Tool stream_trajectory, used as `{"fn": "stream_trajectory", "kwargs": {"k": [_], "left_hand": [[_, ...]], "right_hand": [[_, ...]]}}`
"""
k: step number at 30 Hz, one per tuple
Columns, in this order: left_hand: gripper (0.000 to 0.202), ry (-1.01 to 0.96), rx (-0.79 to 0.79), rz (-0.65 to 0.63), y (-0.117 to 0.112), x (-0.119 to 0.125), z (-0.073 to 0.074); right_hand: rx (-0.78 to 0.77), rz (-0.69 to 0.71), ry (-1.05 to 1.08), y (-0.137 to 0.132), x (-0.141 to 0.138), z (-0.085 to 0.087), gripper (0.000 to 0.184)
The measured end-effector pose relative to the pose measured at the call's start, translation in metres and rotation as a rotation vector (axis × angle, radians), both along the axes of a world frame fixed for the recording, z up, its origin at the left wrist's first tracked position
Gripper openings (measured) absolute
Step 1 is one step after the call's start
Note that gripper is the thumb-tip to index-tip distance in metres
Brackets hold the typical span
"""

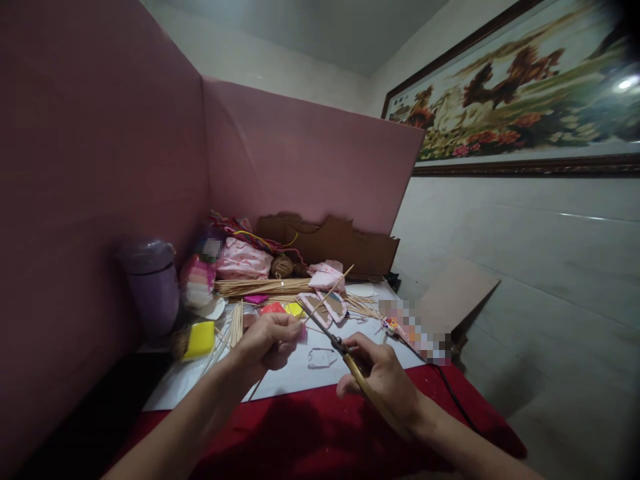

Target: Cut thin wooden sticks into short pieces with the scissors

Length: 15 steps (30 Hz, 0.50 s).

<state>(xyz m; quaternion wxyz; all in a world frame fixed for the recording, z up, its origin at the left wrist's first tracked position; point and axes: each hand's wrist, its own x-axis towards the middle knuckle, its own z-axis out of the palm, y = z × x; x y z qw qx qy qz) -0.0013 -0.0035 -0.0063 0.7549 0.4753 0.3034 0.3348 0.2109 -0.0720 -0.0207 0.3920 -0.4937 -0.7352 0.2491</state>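
Note:
My left hand (274, 339) is closed, pinching a thin bamboo stick (342, 280) that slants up to the right over the table; its lower end shows below the hand. Gold-handled scissors (354, 371) are gripped in my right hand (385, 377), with the dark blades pointing up and left. Those blades cross the stick close to my left fingertips; whether they touch it I cannot tell. Behind the blades lie cardboard pieces edged in pink cloth (336, 307). Below the blades, a small clear plastic piece (321, 358) rests on the white sheet (295, 383).
A bundle of bamboo sticks (265, 287) lies across the back, before torn brown cardboard (330, 243) and a twine ball (283, 266). At left stand a purple bin (153, 290) and a yellow packet (200, 341). Red cloth (320, 433) covers the near edge; pink panels (305, 157) enclose the back.

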Motion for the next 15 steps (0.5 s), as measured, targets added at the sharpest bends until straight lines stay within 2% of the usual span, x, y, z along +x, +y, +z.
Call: {"fn": "stream_trajectory", "kwargs": {"k": [2, 4, 6, 8, 10, 12, 15], "left_hand": [[0.038, 0.01, -0.06, -0.072, 0.001, -0.001, 0.001], [0.035, 0.037, 0.004, -0.036, 0.0, 0.002, -0.001], [0.031, 0.109, 0.212, 0.162, -0.003, 0.009, -0.006], [0.025, 0.221, 0.532, 0.428, -0.006, 0.016, -0.012], [0.016, 0.347, 0.849, 0.616, -0.009, 0.019, -0.018], [0.011, 0.474, 1.07, 0.677, -0.01, 0.017, -0.022], [0.018, 0.608, 1.175, 0.692, -0.01, 0.012, -0.022]], "right_hand": [[0.013, -0.001, -0.023, 0.0, 0.003, 0.0, 0.036], [0.004, -0.019, -0.024, 0.001, 0.004, 0.0, 0.035], [-0.027, -0.055, 0.003, 0.001, 0.003, -0.001, 0.032], [-0.066, -0.089, 0.047, 0.0, 0.001, -0.003, 0.029], [-0.103, -0.105, 0.083, -0.001, -0.002, -0.005, 0.028], [-0.132, -0.106, 0.104, -0.003, -0.006, -0.007, 0.029], [-0.144, -0.111, 0.1, -0.004, -0.011, -0.01, 0.029]]}}
